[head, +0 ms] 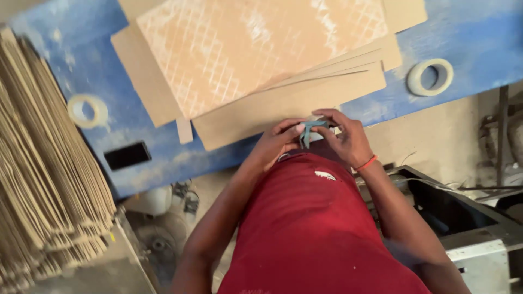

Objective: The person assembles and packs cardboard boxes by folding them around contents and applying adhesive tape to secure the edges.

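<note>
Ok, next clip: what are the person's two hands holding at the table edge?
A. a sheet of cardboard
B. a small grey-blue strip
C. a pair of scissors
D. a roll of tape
B: both the left hand and the right hand pinch a small grey-blue strip between them, while the two tape rolls lie untouched on the blue table.

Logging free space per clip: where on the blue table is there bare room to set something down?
Bare blue table shows right of the cardboard sheets, around the right tape roll, and at left between the left tape roll, the dark slot and the sheets. The middle is crowded; both hands, left hand and right hand, work at its near edge.
</note>
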